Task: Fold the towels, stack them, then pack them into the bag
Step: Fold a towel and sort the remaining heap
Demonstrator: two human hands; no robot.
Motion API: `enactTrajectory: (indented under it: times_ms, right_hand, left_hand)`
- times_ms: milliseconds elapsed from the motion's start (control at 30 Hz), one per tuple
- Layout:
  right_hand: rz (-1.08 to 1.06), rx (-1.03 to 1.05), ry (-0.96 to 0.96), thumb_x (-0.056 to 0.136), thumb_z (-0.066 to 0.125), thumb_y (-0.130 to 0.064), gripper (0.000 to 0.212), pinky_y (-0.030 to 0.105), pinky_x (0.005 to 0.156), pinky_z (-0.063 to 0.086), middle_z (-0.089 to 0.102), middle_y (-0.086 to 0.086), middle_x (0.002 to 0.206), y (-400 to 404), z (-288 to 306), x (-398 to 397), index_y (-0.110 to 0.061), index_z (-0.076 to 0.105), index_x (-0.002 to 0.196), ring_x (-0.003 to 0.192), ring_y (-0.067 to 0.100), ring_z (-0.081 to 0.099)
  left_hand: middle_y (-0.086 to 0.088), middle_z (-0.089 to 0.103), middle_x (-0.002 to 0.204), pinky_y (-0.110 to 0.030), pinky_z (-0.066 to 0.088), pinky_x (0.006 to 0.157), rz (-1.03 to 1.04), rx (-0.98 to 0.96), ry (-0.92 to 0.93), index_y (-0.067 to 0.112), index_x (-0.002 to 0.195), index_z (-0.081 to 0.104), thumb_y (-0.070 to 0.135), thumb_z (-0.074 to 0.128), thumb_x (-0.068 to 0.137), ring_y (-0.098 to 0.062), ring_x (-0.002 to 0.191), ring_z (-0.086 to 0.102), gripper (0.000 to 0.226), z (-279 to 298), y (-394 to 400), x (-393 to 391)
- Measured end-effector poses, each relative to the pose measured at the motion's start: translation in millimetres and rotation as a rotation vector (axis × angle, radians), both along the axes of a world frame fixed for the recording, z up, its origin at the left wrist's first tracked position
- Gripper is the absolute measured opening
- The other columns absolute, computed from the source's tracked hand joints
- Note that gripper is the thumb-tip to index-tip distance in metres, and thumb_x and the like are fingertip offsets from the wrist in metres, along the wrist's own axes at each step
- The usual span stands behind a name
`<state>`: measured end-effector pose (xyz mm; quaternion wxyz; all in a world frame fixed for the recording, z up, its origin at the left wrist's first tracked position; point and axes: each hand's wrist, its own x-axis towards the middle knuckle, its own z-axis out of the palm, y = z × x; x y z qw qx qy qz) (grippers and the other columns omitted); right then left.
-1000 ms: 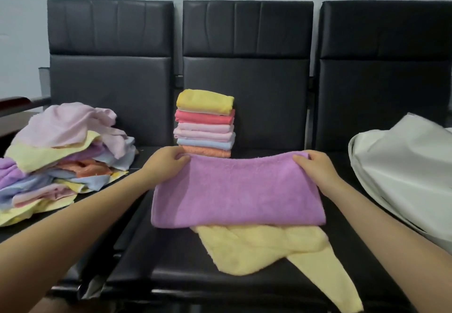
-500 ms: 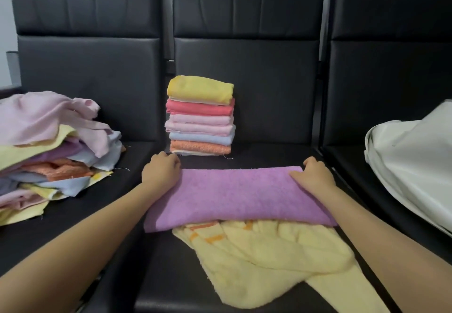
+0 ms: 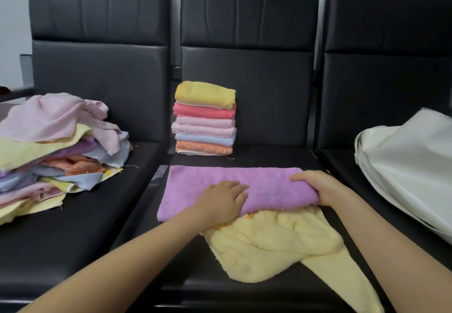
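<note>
A purple towel [image 3: 215, 180], folded into a long strip, lies across the middle seat. My left hand [image 3: 223, 200] rests flat on its middle with the fingers spread. My right hand [image 3: 315, 187] grips the strip's right end, fingers curled over the top. Under the purple towel a loose yellow towel [image 3: 274, 246] spills toward the seat's front edge. A stack of several folded towels [image 3: 205, 119], yellow on top, stands against the middle backrest. A white bag [image 3: 411, 171] lies on the right seat.
A heap of unfolded towels [image 3: 53, 146] in pink, yellow, purple, orange and blue covers the left seat. Three black chairs [image 3: 97, 80] stand side by side with tall backrests. A bare strip of seat shows between the stack and the purple towel.
My left hand has slid from the towel's left end to its middle and now lies flat. My right hand stays at the right end. The head camera has tilted up a little.
</note>
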<state>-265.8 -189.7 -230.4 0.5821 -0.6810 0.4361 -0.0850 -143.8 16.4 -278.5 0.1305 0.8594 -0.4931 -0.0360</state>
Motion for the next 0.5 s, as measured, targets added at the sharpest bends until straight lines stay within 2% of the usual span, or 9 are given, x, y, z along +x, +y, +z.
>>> enactTrajectory:
  times_ms: [67, 167, 233, 300, 367, 400, 467, 500]
  right_hand:
    - [-0.048, 0.013, -0.083, 0.092, 0.063, -0.018, 0.022, 0.039, 0.084, 0.05, 0.058, 0.012, 0.087, 8, 8, 11, -0.004, 0.057, 0.107, 0.077, 0.025, 0.057]
    - [-0.036, -0.054, -0.191, 0.093, 0.061, -0.021, 0.027, 0.037, 0.082, 0.051, 0.062, 0.011, 0.093, 28, 25, 31, -0.003, 0.061, 0.113, 0.085, 0.024, 0.061]
    - [0.081, -0.063, -0.278, 0.094, 0.061, -0.02, 0.025, 0.034, 0.075, 0.051, 0.062, 0.007, 0.089, 46, 32, 40, -0.005, 0.062, 0.114, 0.079, 0.02, 0.061]
    - [0.257, 0.051, -0.361, 0.095, 0.06, -0.021, 0.018, 0.027, 0.062, 0.052, 0.062, 0.005, 0.083, 66, 31, 44, -0.008, 0.064, 0.107, 0.069, 0.014, 0.061]
    - [0.36, 0.134, -0.36, 0.097, 0.058, -0.025, 0.021, 0.023, 0.056, 0.052, 0.065, 0.01, 0.079, 80, 26, 43, -0.005, 0.063, 0.104, 0.063, 0.016, 0.064]
    - [0.358, 0.131, -0.362, 0.097, 0.058, -0.023, 0.022, 0.023, 0.056, 0.053, 0.065, 0.013, 0.078, 83, 23, 44, -0.003, 0.063, 0.105, 0.063, 0.018, 0.065]
    - [0.256, 0.053, -0.381, 0.096, 0.059, -0.017, 0.017, 0.024, 0.061, 0.055, 0.065, 0.014, 0.079, 80, 16, 45, -0.003, 0.065, 0.103, 0.066, 0.02, 0.065]
    - [0.197, -0.051, -0.361, 0.095, 0.059, -0.015, 0.012, 0.026, 0.066, 0.056, 0.065, 0.011, 0.08, 74, 11, 45, -0.006, 0.067, 0.098, 0.07, 0.02, 0.065]
  left_hand:
    - [0.006, 0.039, 0.152, -0.035, 0.026, 0.114, 0.014, -0.072, 0.068, 0.028, 0.143, 0.046, 0.035, 0.027, 0.105, -0.014, 0.14, 0.032, 0.042, 0, -3, 2]
    - [0.003, 0.058, 0.135, -0.031, 0.034, 0.109, 0.156, -0.344, 0.358, 0.02, 0.126, 0.062, 0.025, 0.032, 0.104, -0.015, 0.126, 0.049, 0.038, 0, -4, 12]
    - [-0.001, 0.067, 0.12, -0.029, 0.038, 0.102, 0.28, -0.545, 0.627, 0.016, 0.122, 0.062, 0.026, 0.029, 0.105, -0.015, 0.116, 0.056, 0.039, 3, -1, 17]
    - [-0.002, 0.073, 0.106, -0.029, 0.037, 0.1, 0.356, -0.647, 0.871, 0.017, 0.122, 0.06, 0.039, 0.025, 0.105, -0.016, 0.111, 0.059, 0.045, 9, 2, 22]
    - [-0.002, 0.069, 0.116, -0.033, 0.035, 0.106, 0.403, -0.655, 0.989, 0.02, 0.124, 0.059, 0.051, 0.028, 0.102, -0.018, 0.115, 0.056, 0.049, 11, 2, 26]
    - [-0.002, 0.063, 0.126, -0.031, 0.034, 0.106, 0.409, -0.637, 0.978, 0.019, 0.129, 0.056, 0.052, 0.036, 0.1, -0.017, 0.119, 0.053, 0.048, 11, 1, 27]
    - [-0.002, 0.053, 0.136, -0.027, 0.036, 0.102, 0.4, -0.611, 0.919, 0.017, 0.14, 0.047, 0.041, 0.055, 0.095, -0.016, 0.121, 0.05, 0.051, 11, -1, 26]
    - [-0.003, 0.052, 0.137, -0.027, 0.038, 0.103, 0.391, -0.609, 0.908, 0.019, 0.141, 0.045, 0.033, 0.06, 0.093, -0.016, 0.121, 0.051, 0.053, 12, -2, 25]
